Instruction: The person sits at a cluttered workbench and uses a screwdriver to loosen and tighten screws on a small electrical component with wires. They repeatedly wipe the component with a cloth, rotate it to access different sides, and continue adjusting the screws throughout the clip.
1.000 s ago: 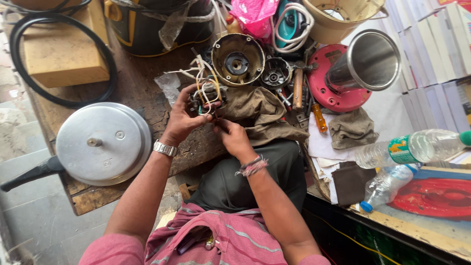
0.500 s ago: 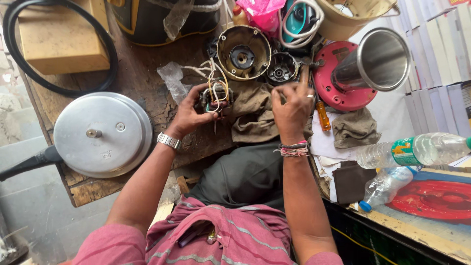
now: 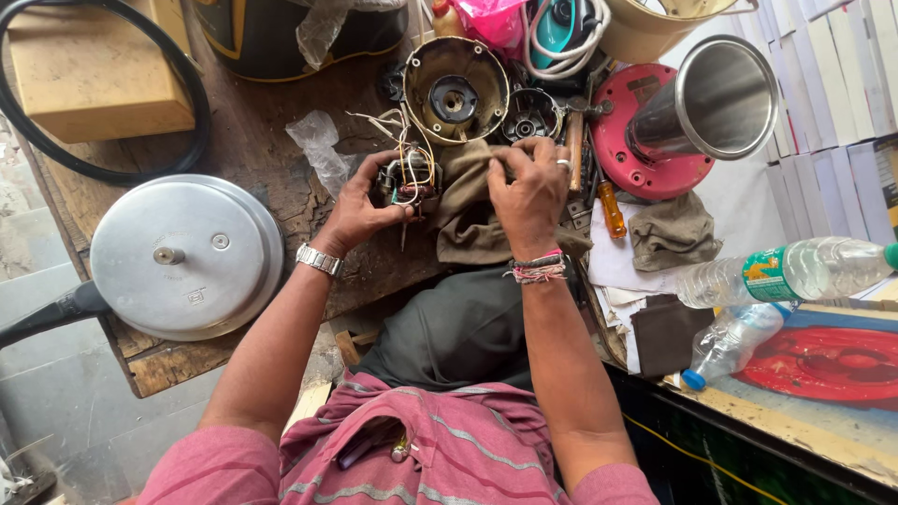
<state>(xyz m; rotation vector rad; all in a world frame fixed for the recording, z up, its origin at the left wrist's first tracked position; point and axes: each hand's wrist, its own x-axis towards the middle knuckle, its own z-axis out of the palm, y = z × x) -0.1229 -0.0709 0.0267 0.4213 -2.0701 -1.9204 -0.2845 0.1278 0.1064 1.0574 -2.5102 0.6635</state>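
Note:
My left hand (image 3: 360, 208), with a metal watch on the wrist, grips a small motor core (image 3: 408, 180) with white and coloured wires on the worn wooden bench (image 3: 262, 122). My right hand (image 3: 528, 192), with a ring and thread bracelets, rests fingers bent on a crumpled brown cloth (image 3: 466, 220) just right of the motor; I cannot tell whether it pinches anything. Beyond the hands lie a round metal motor housing (image 3: 456, 89) and a smaller black round part (image 3: 531, 117).
A pressure cooker lid (image 3: 182, 257) with black handle lies at the left. A steel jar (image 3: 711, 103) lies on a red base (image 3: 645, 140). An orange-handled tool (image 3: 612, 208), two plastic bottles (image 3: 786, 276), a wooden box (image 3: 89, 70) and a black hose (image 3: 187, 122) surround the spot.
My right hand left the motor, reached up to the right toward the tools, then came back down onto the brown cloth. My left hand kept its hold on the motor core.

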